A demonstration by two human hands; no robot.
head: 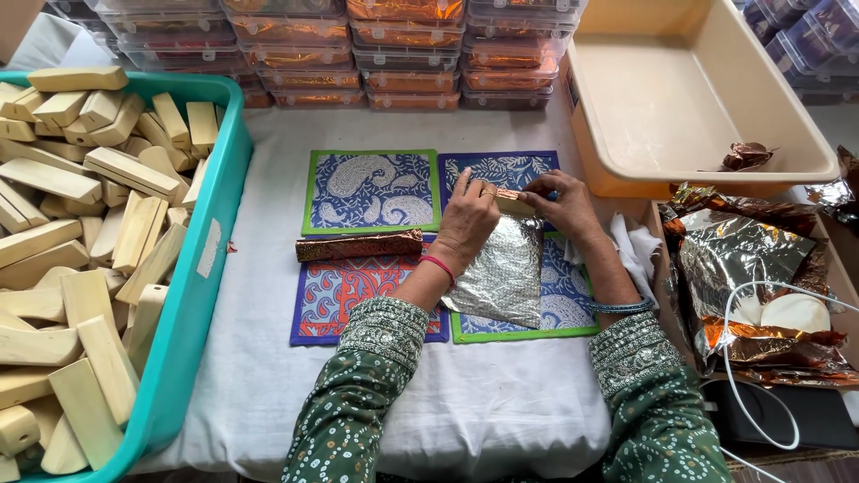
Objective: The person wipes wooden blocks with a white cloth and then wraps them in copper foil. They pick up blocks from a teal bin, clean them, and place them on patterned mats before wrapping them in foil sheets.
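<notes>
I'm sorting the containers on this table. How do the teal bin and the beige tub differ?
The teal bin, at the left, is heaped with pale wooden blocks; the beige tub, at the upper right, holds just a crumpled foil scrap. The bin sits level, while the tub looks tilted. Both are open plastic containers.

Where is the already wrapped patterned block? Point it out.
In the head view, the foil-wrapped patterned block lies on the printed mats, just left of the left hand, right of the teal plastic crate.
</notes>
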